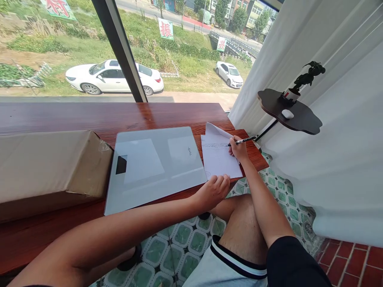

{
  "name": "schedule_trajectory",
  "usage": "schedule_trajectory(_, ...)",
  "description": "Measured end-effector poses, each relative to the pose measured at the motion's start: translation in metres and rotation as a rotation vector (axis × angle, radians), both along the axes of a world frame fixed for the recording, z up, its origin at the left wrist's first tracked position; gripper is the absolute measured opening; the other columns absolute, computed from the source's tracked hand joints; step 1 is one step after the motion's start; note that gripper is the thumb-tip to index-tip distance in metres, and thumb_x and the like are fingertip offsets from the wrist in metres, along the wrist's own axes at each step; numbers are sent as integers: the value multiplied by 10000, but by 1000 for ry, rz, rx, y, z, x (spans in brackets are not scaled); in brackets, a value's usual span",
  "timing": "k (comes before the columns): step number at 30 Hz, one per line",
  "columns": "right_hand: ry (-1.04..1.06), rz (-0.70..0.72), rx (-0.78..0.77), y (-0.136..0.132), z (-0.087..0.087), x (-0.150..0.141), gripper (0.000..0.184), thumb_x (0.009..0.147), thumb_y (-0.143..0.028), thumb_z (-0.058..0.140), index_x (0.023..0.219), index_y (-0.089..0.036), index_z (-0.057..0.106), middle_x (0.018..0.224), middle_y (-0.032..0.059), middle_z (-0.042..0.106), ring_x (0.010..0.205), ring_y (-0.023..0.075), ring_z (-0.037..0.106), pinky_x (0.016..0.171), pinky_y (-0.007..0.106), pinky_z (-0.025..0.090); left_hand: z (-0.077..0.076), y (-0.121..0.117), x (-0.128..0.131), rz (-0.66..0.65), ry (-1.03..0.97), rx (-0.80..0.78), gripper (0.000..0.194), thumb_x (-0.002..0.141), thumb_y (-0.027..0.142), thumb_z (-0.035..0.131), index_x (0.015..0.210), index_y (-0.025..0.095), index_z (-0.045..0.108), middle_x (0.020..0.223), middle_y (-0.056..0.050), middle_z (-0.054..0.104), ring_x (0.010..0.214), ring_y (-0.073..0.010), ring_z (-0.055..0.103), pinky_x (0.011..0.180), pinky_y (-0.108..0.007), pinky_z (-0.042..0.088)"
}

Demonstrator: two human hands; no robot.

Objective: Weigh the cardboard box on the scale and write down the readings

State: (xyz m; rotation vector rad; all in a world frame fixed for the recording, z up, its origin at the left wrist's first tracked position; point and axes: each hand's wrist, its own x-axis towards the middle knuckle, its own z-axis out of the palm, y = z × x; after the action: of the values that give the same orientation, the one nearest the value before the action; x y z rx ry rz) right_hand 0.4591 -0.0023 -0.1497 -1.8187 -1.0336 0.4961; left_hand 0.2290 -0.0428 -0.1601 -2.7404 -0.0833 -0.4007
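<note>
My right hand grips a pen, its tip down on a white sheet of paper near the right end of the table. Several lines of writing show across the upper part of the sheet, and the top page curls up at its far edge. At the table's front edge my left hand rests by the paper's near left corner, fingers curled over; whether anything is between them is hidden. Left of the paper lies a large grey-white glossy panel with a dark rectangle near its left side.
A cardboard box sits on the reddish wooden table at the left. To the right, a dark scalloped stand carries a small potted plant and a white object, before white curtains. A window is ahead.
</note>
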Motion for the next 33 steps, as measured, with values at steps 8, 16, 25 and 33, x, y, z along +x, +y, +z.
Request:
schedule_trajectory(8,9,-12,9,1,-1,0,237,849,-356,516,661,-251,415,443,-40,516,357,144,492,353,248,360,3,-1,-2,-10,5,-16,457,997,108,326,1403,14,514,1241,-182,628,855,-197,572,656,-338,412)
schedule_trajectory(16,-43,-133,133,4,-5,13,296,945,-514,383,776,-272,402,516,-39,494,445,162,490,451,292,417,3,0,-1,-9,24,-40,404,1020,111,325,1356,51,541,1229,-165,638,873,-183,589,680,-319,426)
schedule_trajectory(25,-462,-46,143,2,-1,18,201,897,-438,547,969,-254,580,899,47,669,802,209,611,787,349,486,3,-1,0,-3,38,-63,396,1031,97,320,1362,28,527,1221,-179,645,882,-185,597,689,-329,426)
schedule_trajectory(33,-547,83,72,7,10,3,252,771,-154,594,1015,-200,631,853,45,651,780,207,598,768,340,458,14,-2,3,19,109,-113,405,1040,86,277,1368,26,506,1156,-159,651,883,-175,590,646,-330,384)
